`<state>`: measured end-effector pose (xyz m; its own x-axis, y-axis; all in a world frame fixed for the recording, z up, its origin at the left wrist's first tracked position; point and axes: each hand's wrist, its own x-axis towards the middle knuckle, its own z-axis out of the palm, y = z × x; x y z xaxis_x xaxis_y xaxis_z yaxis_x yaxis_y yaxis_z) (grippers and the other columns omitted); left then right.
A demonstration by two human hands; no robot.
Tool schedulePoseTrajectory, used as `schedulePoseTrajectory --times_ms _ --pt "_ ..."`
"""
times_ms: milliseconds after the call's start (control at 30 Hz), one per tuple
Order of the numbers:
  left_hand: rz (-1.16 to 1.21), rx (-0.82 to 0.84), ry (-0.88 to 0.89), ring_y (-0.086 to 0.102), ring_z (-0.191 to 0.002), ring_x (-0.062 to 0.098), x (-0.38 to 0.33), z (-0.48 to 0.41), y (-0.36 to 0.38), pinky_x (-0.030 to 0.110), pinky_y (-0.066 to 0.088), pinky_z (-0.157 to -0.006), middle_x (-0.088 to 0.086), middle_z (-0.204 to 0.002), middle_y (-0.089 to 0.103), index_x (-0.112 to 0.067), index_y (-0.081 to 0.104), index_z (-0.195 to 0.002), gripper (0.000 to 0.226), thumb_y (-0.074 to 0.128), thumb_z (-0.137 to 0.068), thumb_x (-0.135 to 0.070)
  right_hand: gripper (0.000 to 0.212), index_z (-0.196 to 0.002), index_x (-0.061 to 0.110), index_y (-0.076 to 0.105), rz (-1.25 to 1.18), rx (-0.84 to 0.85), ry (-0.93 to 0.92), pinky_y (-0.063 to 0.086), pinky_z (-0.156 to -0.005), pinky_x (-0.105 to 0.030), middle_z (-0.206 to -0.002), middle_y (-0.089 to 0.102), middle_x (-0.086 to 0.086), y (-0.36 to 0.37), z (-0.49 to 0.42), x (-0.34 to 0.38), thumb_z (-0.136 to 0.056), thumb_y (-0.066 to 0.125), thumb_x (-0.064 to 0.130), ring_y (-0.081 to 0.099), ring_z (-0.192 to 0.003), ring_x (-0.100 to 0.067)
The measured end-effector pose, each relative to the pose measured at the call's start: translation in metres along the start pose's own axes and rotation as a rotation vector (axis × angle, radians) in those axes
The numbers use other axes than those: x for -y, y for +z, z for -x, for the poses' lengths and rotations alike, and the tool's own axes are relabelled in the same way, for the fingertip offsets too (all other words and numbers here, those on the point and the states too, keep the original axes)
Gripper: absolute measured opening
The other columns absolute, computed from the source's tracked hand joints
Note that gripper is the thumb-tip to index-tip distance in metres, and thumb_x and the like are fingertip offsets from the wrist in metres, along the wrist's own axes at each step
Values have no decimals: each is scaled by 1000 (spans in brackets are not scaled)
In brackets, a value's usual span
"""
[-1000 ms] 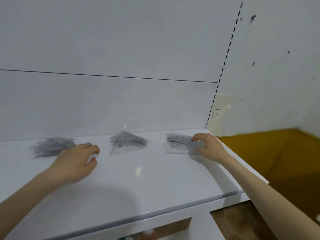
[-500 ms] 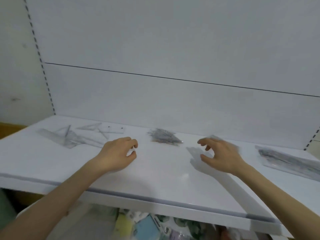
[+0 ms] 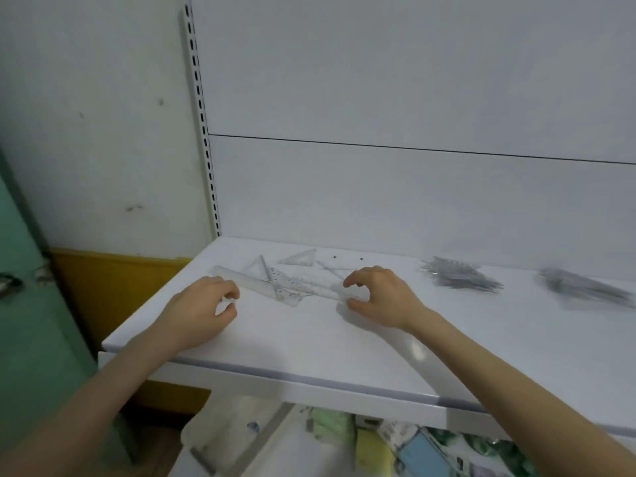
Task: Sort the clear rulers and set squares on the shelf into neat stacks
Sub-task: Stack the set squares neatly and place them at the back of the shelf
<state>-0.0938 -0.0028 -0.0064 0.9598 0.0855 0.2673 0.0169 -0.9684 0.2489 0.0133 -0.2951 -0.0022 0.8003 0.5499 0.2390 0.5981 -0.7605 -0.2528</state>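
Note:
Several loose clear set squares point(image 3: 298, 259) and one long clear ruler point(image 3: 265, 283) lie criss-crossed at the left end of the white shelf point(image 3: 309, 342). My left hand point(image 3: 201, 309) hovers at the ruler's left part with loosely curled fingers that hold nothing. My right hand point(image 3: 380, 295) arches over the ruler's right end, which sits between thumb and forefinger; whether they grip it is unclear. Two sorted stacks of clear rulers and set squares lie further right, one pile point(image 3: 459, 277) sharp and one pile point(image 3: 585, 290) blurred.
A slotted upright point(image 3: 203, 125) and a white back panel point(image 3: 413, 98) bound the shelf on the left and rear. A green door point(image 3: 31, 321) stands at the far left. Below the shelf's front edge, coloured packets point(image 3: 375, 445) fill a lower level.
The view has swung left along the shelf. Both hands have travelled from the sorted stacks on the right to the loose ruler and set squares at the left end.

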Motion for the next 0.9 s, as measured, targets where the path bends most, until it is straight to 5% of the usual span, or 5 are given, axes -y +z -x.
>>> schedulePoseTrajectory --times_ms 167,333,467,700,900 --pt "84 -13 49 49 -111 12 32 -15 6 24 38 -90 -8 -114 59 -21 62 -108 20 55 -89 -23 44 -128 23 56 33 72 25 40 -98 -34 -134 55 2 16 -26 24 -89 59 43 43 -126 -19" --pt "45 131 106 32 -137 10 30 -42 11 25 23 -110 -9 -147 39 -21 46 -138 67 35 -75 -38 53 -133 20 53 40 120 -23 39 -103 -37 -136 54 -1 29 -55 55 -88 59 47 43 -128 -25" --pt "43 212 131 32 -138 13 23 -62 23 26 22 -113 -5 -151 36 -23 38 -144 54 46 -92 -28 58 -138 15 46 141 185 -22 36 -102 -38 -137 50 -7 38 -71 68 -90 56 47 41 -125 -32" --pt "-23 263 189 45 -116 8 20 -71 20 25 29 -91 -16 -128 51 -34 61 -122 60 39 -68 -47 50 -137 19 49 79 121 -27 39 -100 -40 -138 52 -5 44 -71 60 -94 50 45 44 -126 -31" --pt "192 373 180 53 -95 0 22 -74 12 26 44 -91 -23 -101 53 -47 57 -82 24 59 -59 -38 45 -130 18 56 12 102 -9 41 -98 -39 -134 55 -3 38 -71 51 -96 47 45 46 -123 -28"
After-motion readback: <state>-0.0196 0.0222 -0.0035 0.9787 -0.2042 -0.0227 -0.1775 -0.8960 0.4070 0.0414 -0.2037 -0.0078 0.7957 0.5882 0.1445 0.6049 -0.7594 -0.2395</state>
